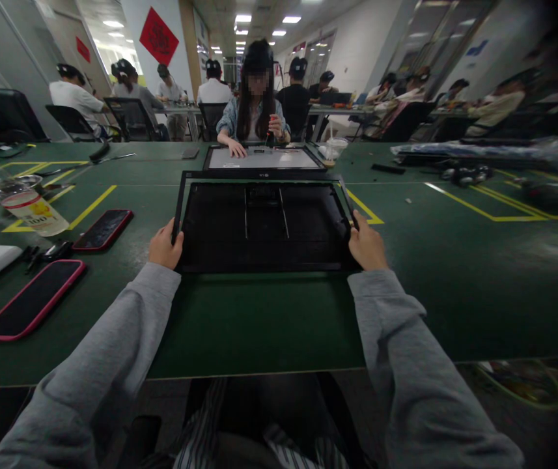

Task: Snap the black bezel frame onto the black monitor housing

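Observation:
A black monitor bezel (264,174), a thin rectangular frame with a logo on its far edge, is held by its two sides. My left hand (165,245) is closed around the left side, and my right hand (368,241) grips the right side. Inside and below the frame lies a black monitor back cover (215,215) with two metal strips running across its inner face. Green table shows between the far edges of bezel and cover, so they are apart there. Whether they touch along the near edge, I cannot tell.
Opposite, a co-worker (254,117) holds a red-handled screwdriver (271,127) above a display panel (259,157). Two phones (34,299) and a tilted drink cup (39,208) are on the left. Another cup (334,148) stands beyond. Wrapped parts (445,153) lie at the far right.

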The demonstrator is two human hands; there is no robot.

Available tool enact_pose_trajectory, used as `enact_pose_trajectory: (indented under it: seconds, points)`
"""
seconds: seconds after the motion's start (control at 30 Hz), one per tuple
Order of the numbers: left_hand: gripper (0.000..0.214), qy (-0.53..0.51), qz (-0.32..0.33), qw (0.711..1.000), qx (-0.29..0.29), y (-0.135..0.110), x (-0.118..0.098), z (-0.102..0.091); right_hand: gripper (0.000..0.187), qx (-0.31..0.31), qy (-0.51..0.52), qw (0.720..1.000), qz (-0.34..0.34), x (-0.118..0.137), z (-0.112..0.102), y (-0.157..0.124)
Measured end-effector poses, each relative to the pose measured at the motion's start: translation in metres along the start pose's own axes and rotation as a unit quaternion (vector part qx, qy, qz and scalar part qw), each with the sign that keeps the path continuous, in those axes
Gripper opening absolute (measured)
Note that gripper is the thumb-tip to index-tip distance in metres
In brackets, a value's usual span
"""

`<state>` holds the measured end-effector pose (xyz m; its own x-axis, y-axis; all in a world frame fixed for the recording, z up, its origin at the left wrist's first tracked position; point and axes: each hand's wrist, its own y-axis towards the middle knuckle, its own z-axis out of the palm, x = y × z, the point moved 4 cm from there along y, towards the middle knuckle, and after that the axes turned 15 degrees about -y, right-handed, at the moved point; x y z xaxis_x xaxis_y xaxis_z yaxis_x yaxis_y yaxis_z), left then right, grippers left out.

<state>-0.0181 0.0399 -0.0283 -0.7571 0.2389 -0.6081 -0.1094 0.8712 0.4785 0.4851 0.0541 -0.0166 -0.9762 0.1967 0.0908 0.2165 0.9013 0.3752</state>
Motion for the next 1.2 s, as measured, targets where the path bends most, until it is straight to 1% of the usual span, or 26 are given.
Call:
enact_pose_trajectory:
  seconds: [0.13,0.33,0.63,0.87,1.2]
  points:
    - [0.051,-0.003,-0.012,1.000,0.011,-0.0002,0.0000,0.0008,0.061,0.018,-0.001,1.000,0.009,-0.0021,0.0029,0.0002]
    - [0.054,-0.001,-0.031,0.999,0.018,-0.0004,0.0014,0.0015,0.060,0.034,-0.011,0.999,0.005,-0.0031,0.0063,0.0008]
    - [0.054,0.009,-0.039,0.999,0.023,0.0001,0.0039,0.0031,0.060,0.033,-0.017,0.999,0.000,-0.0026,0.0054,-0.0009]
    - [0.053,0.014,-0.041,0.999,0.027,-0.0006,0.0024,0.0033,0.060,0.051,-0.034,0.998,0.002,-0.0042,0.0092,0.0000]
    - [0.055,0.016,-0.049,0.998,0.026,-0.0001,0.0030,0.0034,0.058,0.047,-0.038,0.998,-0.002,-0.0043,0.0087,-0.0006]
